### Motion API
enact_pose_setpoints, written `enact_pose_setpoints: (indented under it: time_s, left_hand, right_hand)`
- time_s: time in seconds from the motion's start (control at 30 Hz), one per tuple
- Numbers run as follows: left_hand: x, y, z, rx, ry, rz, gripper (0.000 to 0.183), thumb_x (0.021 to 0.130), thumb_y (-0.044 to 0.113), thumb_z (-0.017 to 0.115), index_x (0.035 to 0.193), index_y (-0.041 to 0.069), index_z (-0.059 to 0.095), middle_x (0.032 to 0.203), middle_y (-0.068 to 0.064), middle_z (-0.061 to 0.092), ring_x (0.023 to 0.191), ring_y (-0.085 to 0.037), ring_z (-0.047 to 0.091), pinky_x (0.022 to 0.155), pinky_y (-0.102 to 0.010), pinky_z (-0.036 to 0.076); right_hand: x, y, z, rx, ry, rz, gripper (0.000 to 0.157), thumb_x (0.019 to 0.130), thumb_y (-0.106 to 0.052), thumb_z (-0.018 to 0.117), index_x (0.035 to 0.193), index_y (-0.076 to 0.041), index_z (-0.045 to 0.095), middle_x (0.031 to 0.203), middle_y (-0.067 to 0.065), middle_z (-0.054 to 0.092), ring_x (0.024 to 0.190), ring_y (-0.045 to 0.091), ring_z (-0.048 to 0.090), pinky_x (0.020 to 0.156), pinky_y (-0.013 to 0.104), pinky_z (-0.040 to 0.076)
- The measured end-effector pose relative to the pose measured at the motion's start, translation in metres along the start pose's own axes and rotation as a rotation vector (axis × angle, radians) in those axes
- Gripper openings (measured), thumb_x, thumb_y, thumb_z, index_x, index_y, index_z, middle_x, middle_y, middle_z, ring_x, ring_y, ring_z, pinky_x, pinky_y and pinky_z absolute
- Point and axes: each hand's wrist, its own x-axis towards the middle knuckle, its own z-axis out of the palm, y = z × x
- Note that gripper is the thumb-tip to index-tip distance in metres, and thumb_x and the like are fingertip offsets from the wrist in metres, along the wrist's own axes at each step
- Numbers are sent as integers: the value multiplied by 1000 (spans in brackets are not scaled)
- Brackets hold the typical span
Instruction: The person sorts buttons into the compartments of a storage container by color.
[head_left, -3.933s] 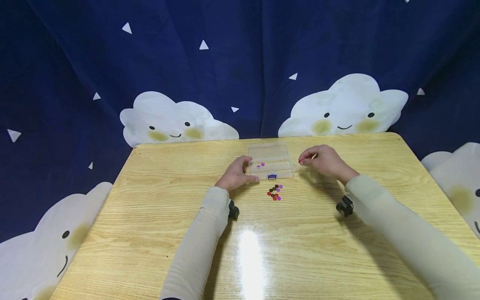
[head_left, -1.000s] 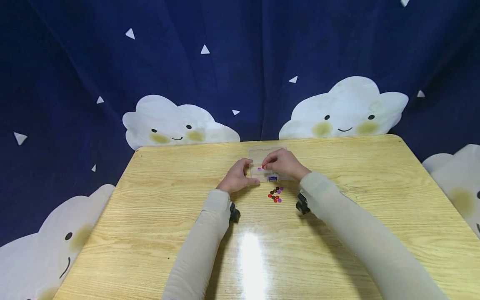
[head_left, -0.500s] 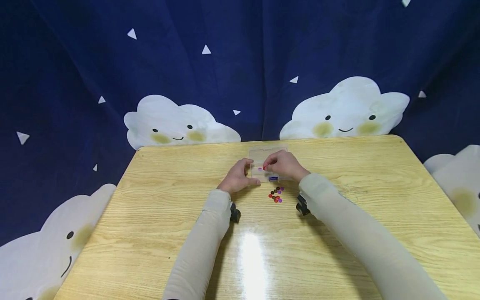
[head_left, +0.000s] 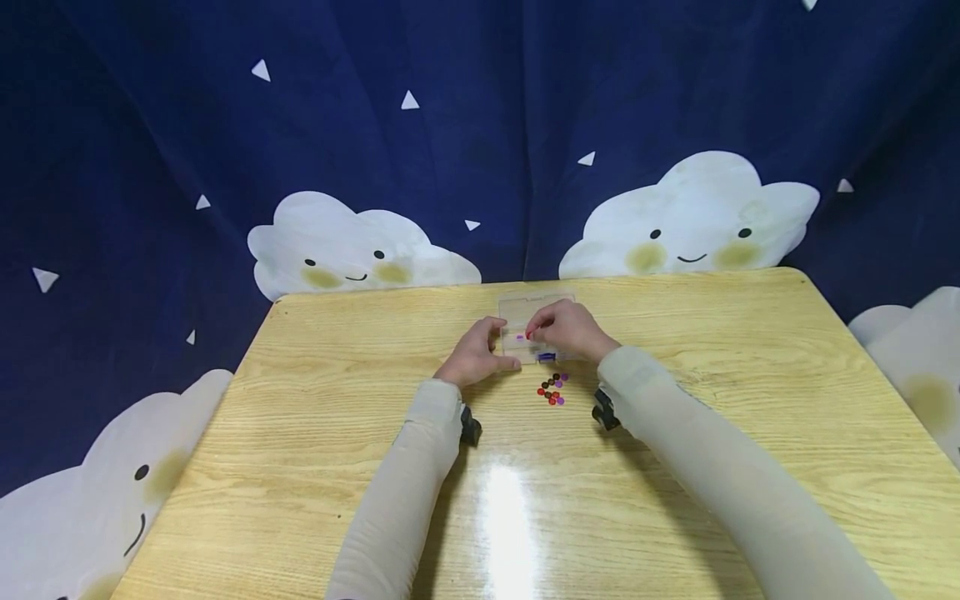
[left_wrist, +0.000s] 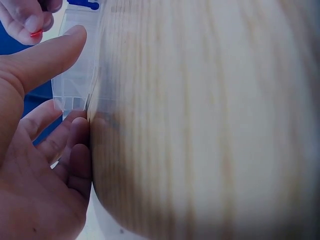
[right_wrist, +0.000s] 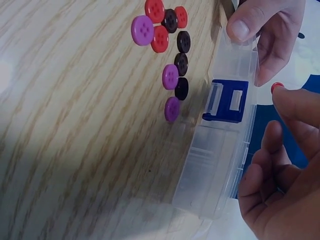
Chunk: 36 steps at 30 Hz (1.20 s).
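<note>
A clear plastic box (head_left: pixel 514 309) with a blue latch (right_wrist: pixel 230 101) lies with its lid raised near the table's far edge. My left hand (head_left: pixel 474 352) grips its left end, thumb at the front and fingers round the side. Over the box, my right hand (head_left: pixel 567 327) pinches a small red button (right_wrist: pixel 277 87) between thumb and forefinger. Purple (head_left: pixel 520 337) shows inside the box beside those fingertips. The right hand hides the box's right part in the head view. In front of the box lie loose buttons: red (right_wrist: pixel 160 39), purple (right_wrist: pixel 170 76) and black (right_wrist: pixel 183 42).
The wooden table (head_left: pixel 315 433) has its far edge just behind the box. A dark blue curtain (head_left: pixel 465 125) with white clouds hangs behind it. Small black cameras sit at both wrists, the right one (head_left: pixel 606 410) near the loose buttons.
Since the earliest frame, my right hand has moved left with the red button, from beside the box to over it. The left hand keeps its grip. Little differs over the last second.
</note>
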Motion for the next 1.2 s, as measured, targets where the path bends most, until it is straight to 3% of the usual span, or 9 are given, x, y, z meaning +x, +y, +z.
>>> enact_pose_setpoints:
  time_s: [0.33,0.63,0.9,1.2]
  left_hand:
    - [0,-1,0,-3,5,-3,77,84,24,81,149,13,40,142,-10,51,112,-25,49,97,-41,44]
    - [2,-1,1,-14,1,-3,78,83,24,81,149,13,40,141,-10,51,110,-25,49,95,-40,43]
    - [3,-2,1,-10,5,5,77,83,23,81,148,13,41,141,-10,52,109,-25,49,94,-39,43]
    - [2,-3,0,-9,8,5,77,83,23,82,147,13,42,141,-11,52,109,-25,49,95,-40,44]
  right_hand:
    - [1,4,3,-25,-5,7,14,91,-14,66,96,-12,79,106,7,76,92,22,62,86,38,50]
    - [1,3,4,-30,-15,-4,13,90,-16,67,93,-11,79,98,6,77,87,20,60,82,34,47]
    - [1,2,3,-43,-29,-6,19,91,-15,65,100,-7,79,109,9,76,96,23,64,89,39,50]
    - [0,2,3,-13,-33,3,18,92,-15,64,102,-8,77,104,8,76,93,22,63,87,39,51]
